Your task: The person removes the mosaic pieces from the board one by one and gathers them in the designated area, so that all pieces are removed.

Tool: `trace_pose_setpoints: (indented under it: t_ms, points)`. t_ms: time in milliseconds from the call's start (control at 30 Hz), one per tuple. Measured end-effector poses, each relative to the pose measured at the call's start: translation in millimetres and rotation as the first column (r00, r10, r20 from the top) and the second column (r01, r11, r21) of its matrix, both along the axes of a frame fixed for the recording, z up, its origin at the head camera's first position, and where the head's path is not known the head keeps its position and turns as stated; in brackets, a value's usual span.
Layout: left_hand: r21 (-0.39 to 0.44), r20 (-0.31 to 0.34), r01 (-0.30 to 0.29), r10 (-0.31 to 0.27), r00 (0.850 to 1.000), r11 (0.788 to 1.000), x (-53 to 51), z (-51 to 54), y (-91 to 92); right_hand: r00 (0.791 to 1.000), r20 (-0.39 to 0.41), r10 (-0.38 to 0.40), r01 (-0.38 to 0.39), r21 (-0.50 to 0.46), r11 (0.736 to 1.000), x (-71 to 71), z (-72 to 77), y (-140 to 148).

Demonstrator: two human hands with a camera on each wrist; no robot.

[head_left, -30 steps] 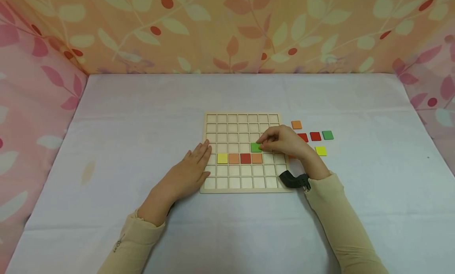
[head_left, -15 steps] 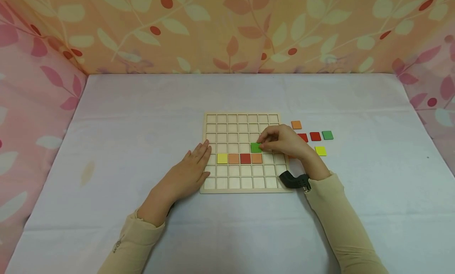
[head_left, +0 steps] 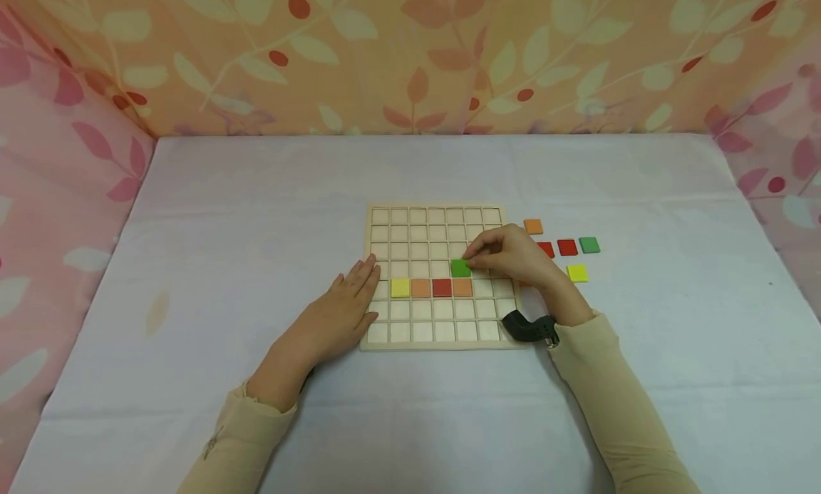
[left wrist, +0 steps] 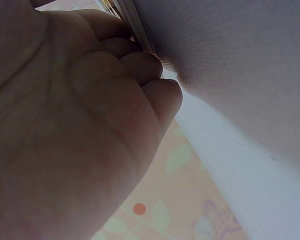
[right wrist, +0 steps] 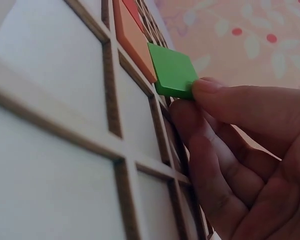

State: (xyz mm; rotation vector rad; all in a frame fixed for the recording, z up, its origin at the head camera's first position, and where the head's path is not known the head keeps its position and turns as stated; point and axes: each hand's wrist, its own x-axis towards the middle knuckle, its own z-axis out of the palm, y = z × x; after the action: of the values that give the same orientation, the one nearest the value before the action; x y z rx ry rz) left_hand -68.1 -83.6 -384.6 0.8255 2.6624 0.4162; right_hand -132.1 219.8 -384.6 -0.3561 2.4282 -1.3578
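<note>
A wooden grid board (head_left: 436, 346) lies in the middle of the table. My left hand (head_left: 331, 319) rests against its left edge with fingers extended; in the left wrist view its fingertips (left wrist: 142, 67) meet the board's side. Over the board, my right hand (head_left: 516, 255) pinches a green square tile (right wrist: 174, 70) by one edge between thumb and finger. This tile stands tilted at a cell just behind an orange tile (head_left: 462, 288). Along that same row lie a red tile (head_left: 442, 288), a second orange tile (head_left: 420, 289) and a yellow tile (head_left: 400, 288).
Right of the board are loose tiles: an orange one (head_left: 534, 227), a red one (head_left: 567, 247), a green one (head_left: 589, 245) and a yellow one (head_left: 577, 273). Another red and an orange tile are partly hidden by the right hand. Floral curtains (head_left: 410, 59) border the white table.
Both hands and the green tile stay at the same place on the board. The whole head view shifts very slightly.
</note>
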Motion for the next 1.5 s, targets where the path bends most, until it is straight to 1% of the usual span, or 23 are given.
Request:
trace_pose_setpoints:
  t_ms: [167,267,400,533,633,733,933,1067,1200,1267,1333,1500]
  points:
    - [-0.001,0.01,0.001,-0.001,1.0,1.0,3.7,-4.3,1.0,1.0,0.008,-0.014,0.014,0.003,1.0,4.1,-4.1,-0.8]
    - [0.005,0.008,-0.003,0.003,1.0,1.0,5.3,-4.3,2.1,1.0,0.004,-0.029,0.029,-0.002,1.0,6.2,-3.9,-1.0]
    - [0.014,0.014,-0.008,0.007,1.0,1.0,6.2,-2.9,2.9,0.997,0.019,-0.078,0.078,-0.008,0.997,9.0,-1.2,1.8]
    - [0.017,0.006,-0.008,0.008,1.0,1.0,6.3,-2.8,3.7,0.992,0.045,-0.115,0.118,-0.055,0.992,13.0,1.1,9.6]
    - [0.026,-0.012,0.006,-0.006,1.0,1.0,5.6,-3.4,5.1,0.991,0.047,-0.129,0.133,-0.093,0.987,17.2,1.4,17.8]
    - [0.023,-0.032,0.032,-0.031,0.999,0.999,3.8,-4.1,6.4,0.989,0.041,-0.142,0.145,-0.11,0.983,22.8,2.0,26.4]
    - [-0.009,-0.061,0.062,-0.062,0.996,0.998,-0.4,-3.7,7.8,0.984,0.059,-0.165,0.172,-0.126,0.977,33.8,3.3,42.7]
    - [-0.018,-0.067,0.075,-0.077,0.995,0.997,-3.6,-2.6,7.7,0.983,0.042,-0.178,0.182,-0.154,0.971,39.6,5.7,51.9]
    - [-0.029,-0.061,0.08,-0.082,0.995,0.996,-6.3,-1.6,5.3,0.984,-0.017,-0.175,0.17,-0.175,0.97,40.4,8.4,56.8]
    - [-0.03,-0.062,0.081,-0.082,0.995,0.996,-7.2,-1.4,4.2,0.983,-0.038,-0.181,0.173,-0.162,0.972,39.6,10.0,58.3]
    - [-0.024,-0.064,0.082,-0.084,0.994,0.996,-7.6,-1.3,3.4,0.981,-0.04,-0.189,0.181,-0.148,0.972,38.8,11.6,60.0]
    - [-0.009,-0.064,0.076,-0.076,0.995,0.997,-7.2,-0.5,2.5,0.978,-0.015,-0.207,0.203,-0.122,0.971,37.9,14.8,65.8]
